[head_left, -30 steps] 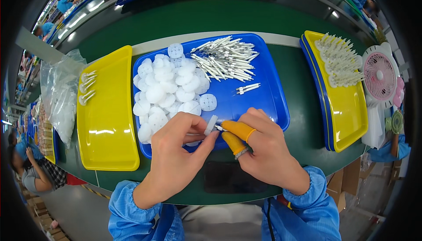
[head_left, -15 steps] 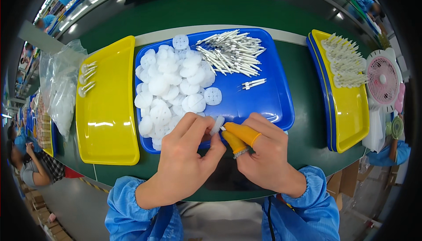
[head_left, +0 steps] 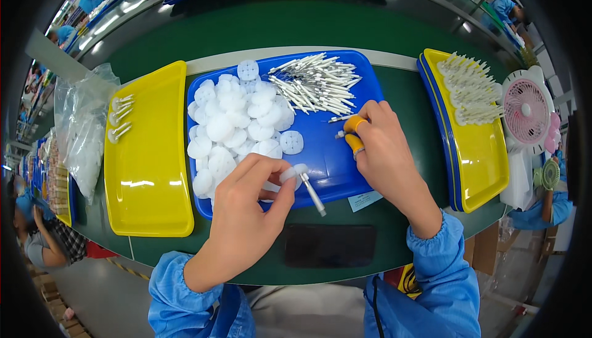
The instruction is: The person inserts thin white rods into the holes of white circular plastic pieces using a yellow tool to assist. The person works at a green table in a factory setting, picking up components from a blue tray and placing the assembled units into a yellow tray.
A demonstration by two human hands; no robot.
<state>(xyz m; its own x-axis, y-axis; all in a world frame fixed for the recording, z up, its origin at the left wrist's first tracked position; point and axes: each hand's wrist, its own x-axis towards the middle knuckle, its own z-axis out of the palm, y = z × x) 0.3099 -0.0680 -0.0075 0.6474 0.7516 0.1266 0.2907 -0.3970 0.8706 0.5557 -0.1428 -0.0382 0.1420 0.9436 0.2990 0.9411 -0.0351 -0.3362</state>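
My left hand (head_left: 246, 205) pinches a round translucent white plastic disc (head_left: 300, 169) over the front of the blue tray (head_left: 336, 181). A white stick (head_left: 314, 196) juts from that disc toward me, its grey metal collar near the disc. Farther right, my right hand (head_left: 388, 153), with orange finger cots on thumb and forefinger, is closed over the tray on another thin white stick (head_left: 340, 134), mostly hidden by the fingers. Just beyond those fingertips lies a loose stick (head_left: 340, 118). Heaped discs (head_left: 228, 113) fill the tray's left side; a pile of white sticks (head_left: 317, 82) lies at its back.
At left, a yellow tray (head_left: 145, 199) carries several sticks with discs, beside a clear plastic bag (head_left: 83, 134). Stacked trays (head_left: 484, 184) at right bear many more. A pink-and-white fan (head_left: 527, 110) stands beyond. A dark phone-like slab (head_left: 330, 245) lies near the table's front edge.
My hands have parted. The left keeps the disc, now with its stick pointing toward me; the right has moved away and right, to the loose sticks, and closed on one.
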